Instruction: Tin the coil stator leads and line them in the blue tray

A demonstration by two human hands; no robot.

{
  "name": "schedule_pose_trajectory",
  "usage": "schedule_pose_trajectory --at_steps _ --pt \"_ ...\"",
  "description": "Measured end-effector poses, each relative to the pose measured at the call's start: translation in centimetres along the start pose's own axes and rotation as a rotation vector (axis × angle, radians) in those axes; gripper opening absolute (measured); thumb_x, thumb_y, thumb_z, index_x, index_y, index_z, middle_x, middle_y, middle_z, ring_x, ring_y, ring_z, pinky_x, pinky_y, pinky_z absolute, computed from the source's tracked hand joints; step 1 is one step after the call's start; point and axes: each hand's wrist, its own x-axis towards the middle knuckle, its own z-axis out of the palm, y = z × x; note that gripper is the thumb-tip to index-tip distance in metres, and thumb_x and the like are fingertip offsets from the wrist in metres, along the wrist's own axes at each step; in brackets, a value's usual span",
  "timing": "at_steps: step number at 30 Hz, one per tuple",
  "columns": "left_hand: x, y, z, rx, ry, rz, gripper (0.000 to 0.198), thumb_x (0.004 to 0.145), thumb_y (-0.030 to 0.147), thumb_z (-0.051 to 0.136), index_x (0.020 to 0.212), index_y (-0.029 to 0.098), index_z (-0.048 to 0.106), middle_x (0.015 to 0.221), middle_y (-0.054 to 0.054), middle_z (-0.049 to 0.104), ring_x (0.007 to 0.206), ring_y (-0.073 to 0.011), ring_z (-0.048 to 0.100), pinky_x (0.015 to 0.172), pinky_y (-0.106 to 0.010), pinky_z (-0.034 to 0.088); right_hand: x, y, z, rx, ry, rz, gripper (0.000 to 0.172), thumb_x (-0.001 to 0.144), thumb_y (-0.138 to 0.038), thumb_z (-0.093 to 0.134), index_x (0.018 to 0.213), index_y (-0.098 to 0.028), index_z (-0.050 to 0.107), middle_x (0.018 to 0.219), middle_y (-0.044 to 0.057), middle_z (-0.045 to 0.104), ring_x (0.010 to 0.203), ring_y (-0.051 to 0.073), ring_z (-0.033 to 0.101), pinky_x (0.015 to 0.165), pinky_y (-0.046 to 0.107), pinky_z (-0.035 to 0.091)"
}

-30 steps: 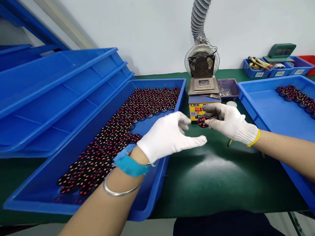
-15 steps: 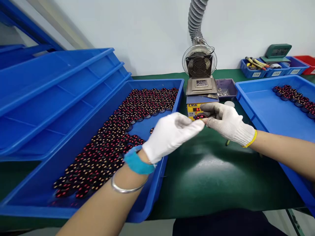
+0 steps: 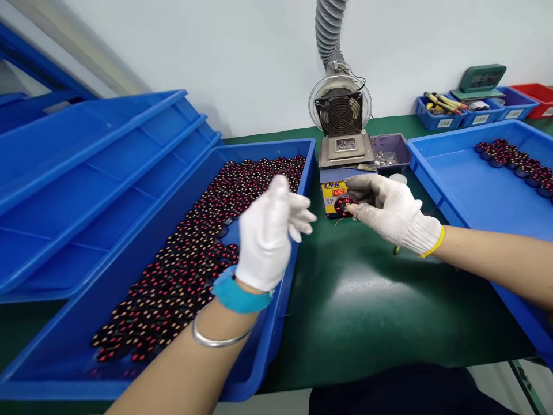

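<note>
My right hand [image 3: 384, 208], in a white knit glove with darkened fingertips, pinches a small motor stator [image 3: 344, 203], round and black with red windings. Thin wires hang below it. It is held in front of the yellow panel of a solder pot [image 3: 345, 146], whose red display is lit. My left hand [image 3: 270, 233], in a thin white glove, is raised over the right side of a blue tray [image 3: 266, 369]. Its fingers are apart and slightly blurred, with nothing in them. Many similar stators [image 3: 181, 271] lie packed in that tray.
A second blue tray [image 3: 470, 178] at the right holds a few rows of stators. Behind the pot stand a fan [image 3: 341, 114] and a grey duct hose [image 3: 330, 31]. A purple bin [image 3: 391, 151] sits beside it. Stacked blue trays [image 3: 108, 167] lean at the left.
My left hand has come away from the stator, moving left and opening over the tray. My right hand still holds the stator, now turned to show its face. The view has shifted slightly.
</note>
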Motion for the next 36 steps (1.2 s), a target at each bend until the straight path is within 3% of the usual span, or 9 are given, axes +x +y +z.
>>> schedule_pose_trajectory --at_steps 4,10,12,15,18,20,26,32,36 --pt "-1.2 -0.4 1.5 0.273 -0.244 -0.043 0.036 0.085 0.051 0.055 0.073 0.017 0.057 0.061 0.001 0.061 0.051 -0.0101 0.056 0.049 -0.022 0.043 -0.5 0.1 0.2 -0.025 -0.024 -0.019 0.038 0.074 -0.017 0.066 0.112 -0.017 0.061 0.106 0.007 0.07 0.1 0.019 0.067 0.09 0.033 0.058" --pt "-1.1 0.3 1.0 0.283 -0.237 -0.055 0.033 0.089 0.044 0.05 0.069 0.018 0.056 0.058 0.002 0.057 0.047 -0.0103 0.052 0.048 -0.023 0.042 1.1 0.1 -1.9 -0.228 0.022 -0.12 0.042 0.076 -0.02 0.064 0.118 -0.017 0.059 0.109 0.006 0.069 0.101 0.02 0.066 0.093 0.035 0.055" --pt "-1.0 0.2 0.8 0.427 -0.324 -0.002 0.037 0.088 0.048 0.049 0.066 0.019 0.055 0.056 0.001 0.057 0.05 -0.012 0.052 0.052 -0.025 0.04 3.2 -0.3 -3.4 -0.414 0.064 -0.193 0.043 0.078 -0.022 0.063 0.121 -0.016 0.059 0.111 0.007 0.068 0.102 0.02 0.065 0.093 0.033 0.054" --pt "-1.0 -0.6 1.3 0.722 -0.566 0.089 0.043 0.087 0.055 0.046 0.066 0.019 0.059 0.061 -0.002 0.062 0.06 -0.0167 0.057 0.058 -0.029 0.038 7.6 -1.4 -5.3 -0.854 0.117 -0.245 0.043 0.082 -0.029 0.06 0.125 -0.02 0.059 0.117 0.007 0.066 0.108 0.023 0.06 0.096 0.038 0.05" --pt "-1.2 -2.1 1.8 0.877 -0.789 0.074 0.047 0.085 0.06 0.042 0.072 0.021 0.064 0.073 -0.005 0.068 0.069 -0.0214 0.062 0.061 -0.031 0.039 12.2 -2.3 -5.7 -1.179 0.118 -0.185 0.043 0.082 -0.033 0.06 0.124 -0.023 0.06 0.121 0.008 0.061 0.113 0.032 0.056 0.093 0.049 0.045" --pt "-1.3 -3.0 1.9 0.917 -0.873 0.041 0.047 0.084 0.061 0.042 0.077 0.021 0.066 0.077 -0.007 0.07 0.072 -0.0235 0.064 0.062 -0.032 0.04 14.5 -2.5 -5.3 -1.297 0.065 -0.155 0.044 0.082 -0.032 0.06 0.125 -0.022 0.059 0.123 0.01 0.058 0.112 0.034 0.055 0.09 0.048 0.045" --pt "-1.2 -3.8 1.7 0.941 -0.921 0.028 0.05 0.082 0.062 0.042 0.083 0.021 0.07 0.082 -0.01 0.071 0.073 -0.027 0.065 0.062 -0.035 0.044 17.8 -2.2 -3.0 -1.55 -0.076 -0.149 0.044 0.083 -0.03 0.057 0.125 -0.018 0.057 0.121 0.013 0.057 0.105 0.034 0.058 0.083 0.047 0.048" --pt "-1.2 -3.9 1.8 0.924 -0.928 0.017 0.05 0.08 0.061 0.045 0.09 0.02 0.072 0.088 -0.011 0.073 0.079 -0.0291 0.067 0.066 -0.036 0.047 17.8 -2.1 -2.2 -1.661 -0.182 -0.168 0.041 0.084 -0.025 0.053 0.124 -0.017 0.058 0.12 0.014 0.058 0.099 0.03 0.059 0.08 0.045 0.049" --pt "-1.2 -3.9 1.8 0.92 -0.939 0.023 0.051 0.08 0.061 0.045 0.093 0.02 0.073 0.09 -0.012 0.073 0.082 -0.03 0.067 0.069 -0.037 0.048 17.8 -2.0 -2.0 -1.675 -0.18 -0.171 0.041 0.083 -0.025 0.054 0.123 -0.018 0.058 0.119 0.013 0.058 0.098 0.029 0.059 0.078 0.044 0.049"
